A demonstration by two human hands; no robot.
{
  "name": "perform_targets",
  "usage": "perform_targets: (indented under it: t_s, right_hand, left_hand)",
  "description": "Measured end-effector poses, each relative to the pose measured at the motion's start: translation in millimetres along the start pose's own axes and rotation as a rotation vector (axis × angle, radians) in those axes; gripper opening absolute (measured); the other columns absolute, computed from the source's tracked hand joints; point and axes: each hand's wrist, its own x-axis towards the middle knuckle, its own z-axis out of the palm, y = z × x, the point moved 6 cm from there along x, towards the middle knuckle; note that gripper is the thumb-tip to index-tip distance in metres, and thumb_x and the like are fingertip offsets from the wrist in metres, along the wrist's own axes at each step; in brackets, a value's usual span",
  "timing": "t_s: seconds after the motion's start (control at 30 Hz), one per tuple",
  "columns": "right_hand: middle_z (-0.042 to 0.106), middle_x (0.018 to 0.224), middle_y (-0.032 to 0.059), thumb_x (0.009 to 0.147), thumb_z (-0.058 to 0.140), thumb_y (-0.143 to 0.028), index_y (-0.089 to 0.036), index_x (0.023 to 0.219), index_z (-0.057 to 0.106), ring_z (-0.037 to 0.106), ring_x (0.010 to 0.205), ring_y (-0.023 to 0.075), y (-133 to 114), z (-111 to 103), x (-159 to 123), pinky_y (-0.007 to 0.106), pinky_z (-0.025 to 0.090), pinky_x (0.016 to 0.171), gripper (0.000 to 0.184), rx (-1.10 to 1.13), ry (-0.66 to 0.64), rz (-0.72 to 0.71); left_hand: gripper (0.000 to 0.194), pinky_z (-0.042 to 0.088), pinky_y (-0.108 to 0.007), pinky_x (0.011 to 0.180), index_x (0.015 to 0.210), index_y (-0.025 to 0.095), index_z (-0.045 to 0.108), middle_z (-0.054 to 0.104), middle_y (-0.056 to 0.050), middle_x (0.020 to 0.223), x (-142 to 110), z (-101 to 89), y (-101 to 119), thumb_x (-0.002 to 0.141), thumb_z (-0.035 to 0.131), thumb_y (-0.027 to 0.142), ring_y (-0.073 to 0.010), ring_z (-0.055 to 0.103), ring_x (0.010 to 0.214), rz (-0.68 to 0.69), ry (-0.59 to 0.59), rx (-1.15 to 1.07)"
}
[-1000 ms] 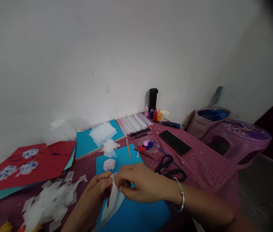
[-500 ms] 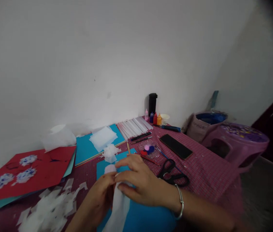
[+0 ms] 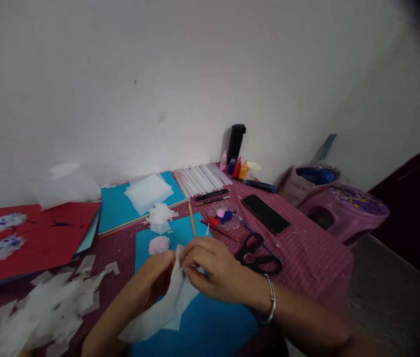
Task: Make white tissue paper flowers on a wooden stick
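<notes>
Both hands pinch one sheet of thin white tissue paper [image 3: 165, 310] over a blue card sheet [image 3: 210, 327]. My left hand [image 3: 155, 277] grips the paper's upper left part with closed fingers. My right hand [image 3: 213, 270], with a silver bangle on its wrist, pinches the paper's top edge from the right. The paper hangs down and to the left from the fingers. A small pinkish tissue ball [image 3: 158, 244] lies on the blue card just beyond the hands.
Black scissors [image 3: 256, 255], a phone [image 3: 265, 213], pens, a paint palette [image 3: 221, 215] and small paint bottles [image 3: 237, 168] lie on the pink checked cloth. Torn white tissue scraps [image 3: 42, 307] are at the left, a red card [image 3: 27, 238] behind them. A purple stool [image 3: 343, 210] stands at the right.
The tissue sheet has been drawn out wider and now hangs further left. My right hand's fingers moved from lying over the paper to pinching its top edge. The view shifted slightly.
</notes>
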Motion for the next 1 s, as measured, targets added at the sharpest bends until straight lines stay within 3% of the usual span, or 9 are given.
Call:
perform_targets:
  t_s: [0.13, 0.27, 0.33, 0.43, 0.57, 0.73, 1.0]
  right_hand:
    - [0.062, 0.089, 0.0057, 0.087, 0.045, -0.015, -0.019, 0.083, 0.049, 0.057, 0.084, 0.013, 2.7, 4.1, -1.2, 0.027, 0.045, 0.075, 0.008, 0.022, -0.007, 0.002]
    - [0.061, 0.088, 0.0057, 0.087, 0.045, -0.014, -0.019, 0.082, 0.049, 0.056, 0.083, 0.0126, 4.3, 3.2, -1.4, 0.026, 0.045, 0.074, 0.007, 0.051, 0.023, -0.025]
    - [0.061, 0.088, 0.0057, 0.087, 0.044, -0.013, -0.018, 0.083, 0.049, 0.056, 0.083, 0.0123, 5.1, 3.2, -1.2, 0.026, 0.045, 0.074, 0.008, 0.066, 0.022, -0.027]
    - [0.061, 0.088, 0.005, 0.086, 0.046, -0.014, -0.018, 0.089, 0.05, 0.056, 0.083, 0.0126, 7.0, 4.3, -1.3, 0.027, 0.045, 0.076, 0.007, 0.086, 0.011, 0.0]
    - [0.059, 0.092, 0.0047, 0.081, 0.058, -0.022, -0.02, 0.105, 0.052, 0.054, 0.09, 0.0156, 7.9, 5.4, -2.4, 0.031, 0.043, 0.079, 0.025, 0.093, -0.001, 0.04]
    - [0.056, 0.091, 0.0036, 0.084, 0.056, -0.018, -0.019, 0.086, 0.057, 0.054, 0.091, 0.0134, 8.5, 4.4, -1.9, 0.028, 0.044, 0.081, 0.003, 0.164, -0.032, 0.084]
    - [0.058, 0.089, 0.0056, 0.082, 0.055, -0.014, -0.018, 0.077, 0.051, 0.056, 0.089, 0.0132, 10.7, 5.5, 0.1, 0.027, 0.047, 0.077, 0.008, 0.486, -0.026, 0.029]
  left_hand:
    - [0.023, 0.038, -0.023, 0.048, 0.052, 0.02, 0.051, 0.038, 0.007, 0.041, -2.7, -3.1, -7.7, 0.059, 0.067, 0.034, -0.0104, 0.042, 0.044, -0.108, -0.045, -0.024]
    - [0.02, 0.042, -0.025, 0.05, 0.066, 0.021, 0.059, 0.049, 0.006, 0.047, -3.6, -20.9, -9.3, 0.051, 0.068, 0.03, -0.0121, 0.047, 0.046, -0.208, 0.175, -0.132]
    - [0.022, 0.041, -0.026, 0.048, 0.067, 0.021, 0.06, 0.053, 0.004, 0.049, -0.8, -26.4, -10.3, 0.049, 0.068, 0.032, -0.0141, 0.049, 0.048, -0.207, 0.206, -0.097]
    - [0.019, 0.037, -0.026, 0.046, 0.064, 0.021, 0.06, 0.049, 0.004, 0.047, 5.4, -27.2, -14.4, 0.052, 0.066, 0.035, -0.0146, 0.048, 0.047, -0.183, 0.161, -0.038]
    - [0.02, 0.035, -0.024, 0.046, 0.057, 0.02, 0.058, 0.045, 0.004, 0.047, 9.1, -16.6, -19.0, 0.052, 0.069, 0.035, -0.0123, 0.046, 0.046, -0.189, 0.062, -0.062]
    - [0.025, 0.032, -0.021, 0.045, 0.056, 0.019, 0.058, 0.042, 0.006, 0.046, 8.5, -10.9, -19.5, 0.053, 0.071, 0.039, -0.0095, 0.041, 0.045, -0.227, 0.039, -0.059]
    - [0.03, 0.031, -0.02, 0.043, 0.055, 0.018, 0.057, 0.046, 0.005, 0.049, 6.9, -15.5, -13.8, 0.053, 0.075, 0.041, -0.0088, 0.04, 0.043, -0.212, 0.041, -0.04]
